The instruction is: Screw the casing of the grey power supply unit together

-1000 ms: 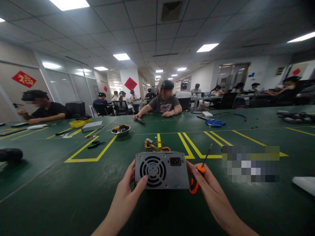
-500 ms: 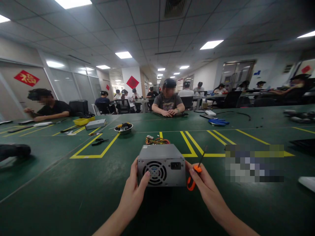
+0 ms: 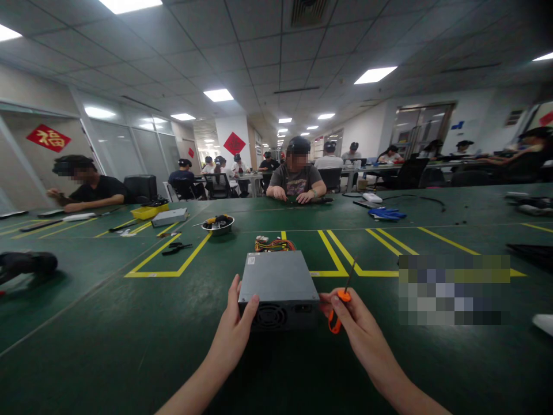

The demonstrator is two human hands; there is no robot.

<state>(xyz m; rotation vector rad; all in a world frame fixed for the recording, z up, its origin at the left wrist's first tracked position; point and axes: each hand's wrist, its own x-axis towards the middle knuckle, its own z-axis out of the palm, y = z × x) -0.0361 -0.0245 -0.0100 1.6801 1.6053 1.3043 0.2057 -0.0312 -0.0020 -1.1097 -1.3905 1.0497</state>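
A grey computer power supply point(image 3: 280, 281) lies flat on the green table point(image 3: 108, 334), its fan grille facing me and its coloured cables point(image 3: 273, 245) bunched at the far end. My left hand point(image 3: 233, 334) grips its near left corner, thumb on the grille face. My right hand point(image 3: 356, 325) touches the unit's right side while its fingers are closed round an orange-handled screwdriver point(image 3: 339, 308), whose thin shaft points up and away.
A metal bowl with tools point(image 3: 218, 224), black pliers point(image 3: 174, 248), a yellow tray point(image 3: 147, 212), a grey box point(image 3: 170, 217) and blue gloves point(image 3: 386, 214) lie farther off. Yellow floor-style lines mark the table. Several people sit at the far side and left.
The power supply has been tipped down from standing on end to lying flat on the table. Both hands stayed on its sides and the screwdriver stayed in my right hand.
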